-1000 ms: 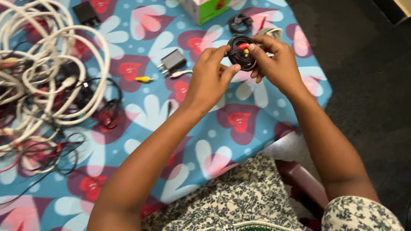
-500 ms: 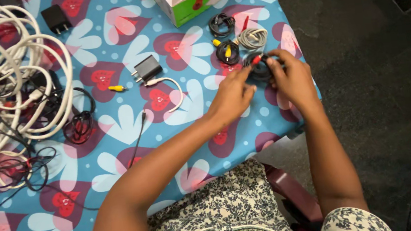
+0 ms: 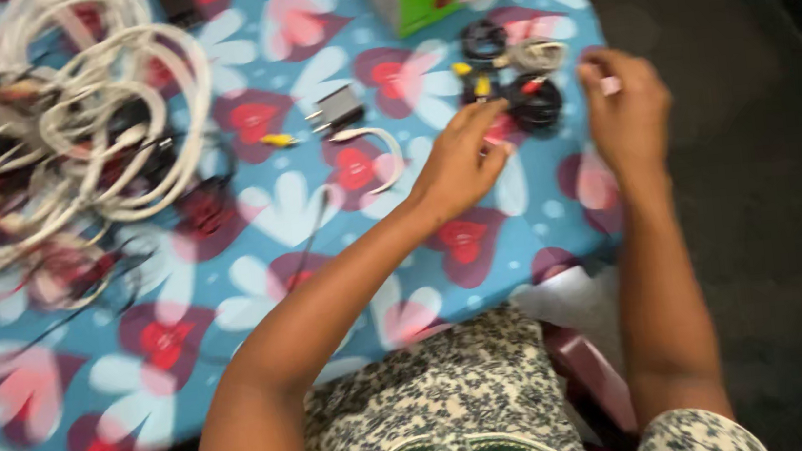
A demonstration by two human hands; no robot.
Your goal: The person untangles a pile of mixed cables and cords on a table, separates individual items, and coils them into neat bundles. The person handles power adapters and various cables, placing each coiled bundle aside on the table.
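— Where's the black cable coil [image 3: 536,105] sitting?

— Flat on the counter [image 3: 253,220], right between the two hands and a touch beyond their fingertips. It's a round bundle, so no real long axis; red plug on top.

— Which hand is closer?

— The left hand [image 3: 458,156], fingers stretched open, tips just beside the coil's near edge. The right hand [image 3: 627,110] hangs a little off to its far side, loosely curled, holding nothing I can make out.

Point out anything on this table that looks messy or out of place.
The big heap of white and black cables at the table's far left is tangled, unlike the small coiled bundles lying near the hands. A loose white cable lies uncoiled beside the black adapter.
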